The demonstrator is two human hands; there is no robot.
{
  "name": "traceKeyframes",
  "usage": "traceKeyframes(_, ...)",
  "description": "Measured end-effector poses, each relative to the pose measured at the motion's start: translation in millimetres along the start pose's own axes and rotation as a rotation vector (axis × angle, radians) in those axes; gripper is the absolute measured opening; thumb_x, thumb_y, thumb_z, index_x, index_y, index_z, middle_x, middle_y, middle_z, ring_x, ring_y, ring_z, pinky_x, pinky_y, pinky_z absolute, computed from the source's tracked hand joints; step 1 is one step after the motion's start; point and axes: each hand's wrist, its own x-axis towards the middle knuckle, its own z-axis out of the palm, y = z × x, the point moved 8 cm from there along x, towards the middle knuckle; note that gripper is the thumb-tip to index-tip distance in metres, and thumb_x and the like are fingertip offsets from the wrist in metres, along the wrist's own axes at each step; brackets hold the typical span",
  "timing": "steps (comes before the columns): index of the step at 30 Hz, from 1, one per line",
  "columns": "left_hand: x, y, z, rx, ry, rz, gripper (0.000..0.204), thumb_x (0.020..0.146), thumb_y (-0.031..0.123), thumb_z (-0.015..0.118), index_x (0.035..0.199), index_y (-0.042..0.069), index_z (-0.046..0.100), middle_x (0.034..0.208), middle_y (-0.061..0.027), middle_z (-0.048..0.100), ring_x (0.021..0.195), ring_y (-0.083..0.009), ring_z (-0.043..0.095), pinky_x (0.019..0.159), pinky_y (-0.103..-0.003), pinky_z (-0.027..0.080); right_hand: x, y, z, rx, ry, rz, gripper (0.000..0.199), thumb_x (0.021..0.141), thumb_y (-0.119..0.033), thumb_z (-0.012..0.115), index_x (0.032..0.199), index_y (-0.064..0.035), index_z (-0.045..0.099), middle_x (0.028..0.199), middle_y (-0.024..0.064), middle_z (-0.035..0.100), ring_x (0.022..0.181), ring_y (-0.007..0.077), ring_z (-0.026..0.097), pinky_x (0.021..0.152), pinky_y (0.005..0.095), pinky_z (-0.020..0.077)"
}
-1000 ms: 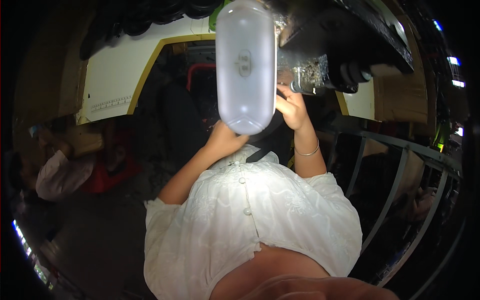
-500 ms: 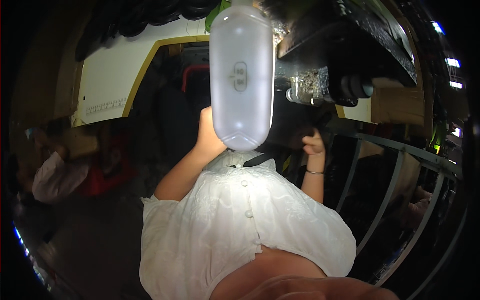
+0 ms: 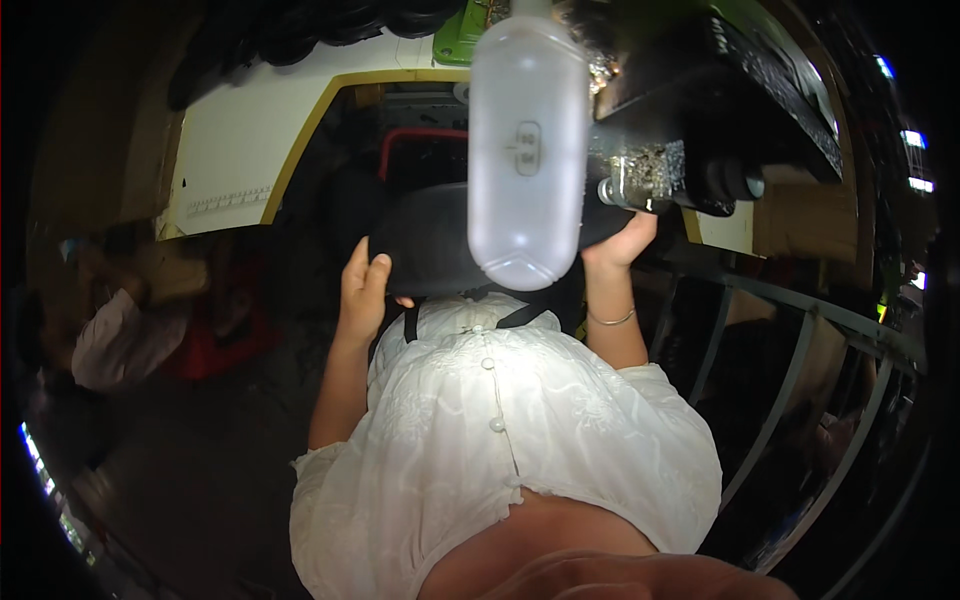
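Note:
My left hand [image 3: 365, 290] is closed on the left end of a wide, dark, flat piece [image 3: 425, 235], thumb on its upper side. Its exact kind I cannot tell. My right hand [image 3: 622, 242], with a bracelet at the wrist, is at the right end of the same piece, below the machine; its fingers are partly hidden. A long, rounded, translucent white plastic part [image 3: 528, 150] hangs close to the camera and covers the middle of the dark piece. Right of it stands a black machine [image 3: 725, 95] with a shiny metal part [image 3: 645, 172].
A white worktop [image 3: 235, 140] with a yellow edge curves around the front. Black curved pieces [image 3: 300, 35] are heaped on it, near a green part [image 3: 460, 38]. A red frame [image 3: 425, 132] shows below. Metal rails [image 3: 770, 290] stand at right; another person's sleeve [image 3: 130, 340] is far left.
My left hand has come out from behind the white part to the left. My right hand has risen toward the machine. The dark piece now shows stretched between both hands. The view has shifted slightly.

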Motion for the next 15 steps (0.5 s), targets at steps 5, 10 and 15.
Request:
traceKeyframes(5, 3.8, -26.2, -44.3, -0.081, 0.086, -0.109, 0.027, 0.09, 0.012, 0.036, 0.112, -0.002, 0.044, 0.08, -0.0083, 0.059, 0.058, -0.0129, 0.057, 0.049, -0.025, 0.049, -29.9, 42.9, 13.5, 0.089, 0.041, 0.068, 0.039, 0.085, -0.023, 0.038, 0.116, -0.0021, 0.047, 0.111, 0.0096, 0.054, 0.1, 0.0194, 0.053, 0.087, 0.031, 0.0412)
traceKeyframes(10, 14.0, -87.5, -54.0, -0.054, 0.009, -0.244, 0.017, 0.089, 0.013, 0.038, 0.1, 0.002, 0.045, 0.076, -0.0068, 0.055, 0.059, -0.0156, 0.059, 0.055, -0.027, 0.05, -37.9, 36.1, 41.3, -0.283, -0.234, 0.013, 0.036, 0.082, -0.014, 0.04, 0.114, -0.0011, 0.047, 0.106, 0.0087, 0.055, 0.096, 0.0167, 0.053, 0.085, 0.0292, 0.0409)
traceKeyframes(15, 25.8, -137.7, -6.4, 0.347, -0.317, -0.321, 0.02, 0.08, 0.014, 0.051, 0.087, -0.004, 0.056, 0.078, -0.0112, 0.061, 0.066, -0.0177, 0.062, 0.059, -0.027, 0.049, -22.8, 44.0, 38.2, -0.388, -0.453, 0.277, 0.021, 0.078, -0.006, 0.048, 0.096, 0.0004, 0.056, 0.091, 0.0037, 0.058, 0.087, 0.0106, 0.053, 0.081, 0.0245, 0.0409)
